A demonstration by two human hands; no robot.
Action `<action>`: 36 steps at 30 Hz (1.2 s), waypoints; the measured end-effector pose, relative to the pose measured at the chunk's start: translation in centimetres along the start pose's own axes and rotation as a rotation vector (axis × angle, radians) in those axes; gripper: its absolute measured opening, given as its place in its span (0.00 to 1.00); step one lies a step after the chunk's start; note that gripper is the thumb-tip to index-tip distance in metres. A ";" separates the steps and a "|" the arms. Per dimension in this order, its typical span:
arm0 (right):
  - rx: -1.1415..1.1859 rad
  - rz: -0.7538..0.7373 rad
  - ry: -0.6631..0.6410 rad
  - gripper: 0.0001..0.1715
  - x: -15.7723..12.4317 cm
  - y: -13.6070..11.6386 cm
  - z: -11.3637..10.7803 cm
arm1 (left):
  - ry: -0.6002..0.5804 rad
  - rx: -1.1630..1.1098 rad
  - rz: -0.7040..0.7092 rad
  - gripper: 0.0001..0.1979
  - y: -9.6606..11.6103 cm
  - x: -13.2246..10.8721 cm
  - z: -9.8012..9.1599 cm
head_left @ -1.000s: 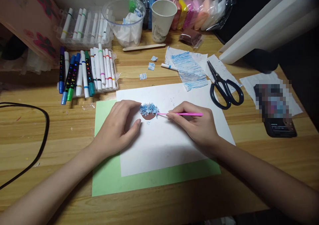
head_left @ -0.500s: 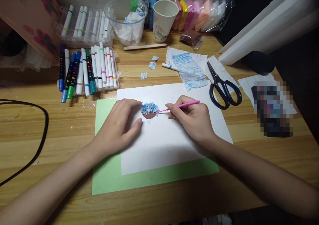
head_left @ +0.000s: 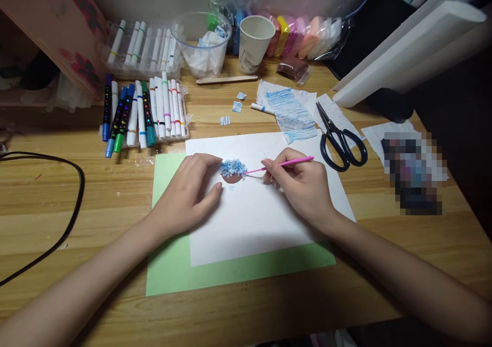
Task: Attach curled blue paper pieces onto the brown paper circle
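On 1 sheet (head_left: 246, 224), 1 tufted disc (head_left: 232, 170), left fingers (head_left: 206, 159) parted, right fingers (head_left: 274, 169) gripping 1 pink tool (head_left: 295, 160)

A brown, round-edged piece (head_left: 232, 180) lies on white paper (head_left: 238, 224), its far part covered by ragged blue-and-white tufts (head_left: 232, 167). A slim pink rod (head_left: 295, 160) points left, its thin tip at their right edge.

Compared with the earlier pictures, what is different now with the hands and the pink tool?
The right hand has tilted the pink tool: since the first picture, its back end rose in the view. Nothing was taken or let go. The left hand stays beside the blue-tufted brown piece.
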State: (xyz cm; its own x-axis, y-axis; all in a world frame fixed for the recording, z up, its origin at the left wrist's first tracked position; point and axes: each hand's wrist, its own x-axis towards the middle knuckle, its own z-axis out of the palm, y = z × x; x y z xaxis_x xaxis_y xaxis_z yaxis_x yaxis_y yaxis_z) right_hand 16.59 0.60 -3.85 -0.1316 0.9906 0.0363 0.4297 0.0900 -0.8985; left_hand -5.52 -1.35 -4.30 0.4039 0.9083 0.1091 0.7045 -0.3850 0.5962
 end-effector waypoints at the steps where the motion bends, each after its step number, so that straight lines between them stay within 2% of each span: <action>1: 0.001 -0.003 0.003 0.18 -0.1 0.1 0.0 | 0.001 -0.002 0.002 0.16 0.0 0.0 0.0; 10: 0.009 0.002 -0.029 0.16 -0.2 0.4 0.6 | -0.012 -0.029 -0.010 0.16 -0.2 -0.2 0.0; 12: 0.033 0.002 -0.015 0.16 -0.3 0.2 0.3 | 0.024 0.005 0.000 0.15 0.0 -0.5 0.1; 15: 0.104 -0.026 0.070 0.16 -0.6 0.3 -0.3 | 0.147 0.162 0.043 0.15 0.5 -0.5 -0.2; 17: 0.144 -0.060 0.154 0.14 -0.6 0.6 -0.5 | 0.204 0.259 0.053 0.13 0.7 0.4 -0.6; 19: 0.211 -0.062 0.171 0.14 -0.3 1.2 -0.4 | 0.227 0.316 -0.002 0.10 0.5 2.2 -1.1; 23: 0.342 -0.031 0.155 0.15 0.5 2.2 -0.1 | 0.185 0.428 -0.110 0.09 -0.8 7.2 -1.6; 26: 0.358 -0.023 0.182 0.16 0.7 2.6 -0.2 | 0.149 0.449 -0.118 0.09 -1.8 9.7 -1.2; 29: 0.350 -0.022 0.163 0.17 0.5 2.8 -0.3 | 0.163 0.458 -0.083 0.09 -2.3 10.3 -0.7; 32: 0.370 -0.007 0.117 0.17 0.4 2.7 -0.3 | 0.173 0.482 -0.028 0.06 -2.2 10.1 -0.5; 36: 0.372 -0.004 0.102 0.16 0.4 2.7 -0.3 | 0.158 0.483 0.002 0.08 -2.1 9.9 -0.4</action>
State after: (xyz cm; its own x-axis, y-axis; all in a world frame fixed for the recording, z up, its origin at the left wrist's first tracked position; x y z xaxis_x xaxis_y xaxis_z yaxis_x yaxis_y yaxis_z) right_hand 18.00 1.32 -6.14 -0.0355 0.9971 0.0666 0.0731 0.0691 -0.9949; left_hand -3.19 8.55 -4.15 0.3385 0.9069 0.2511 0.9084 -0.3845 0.1643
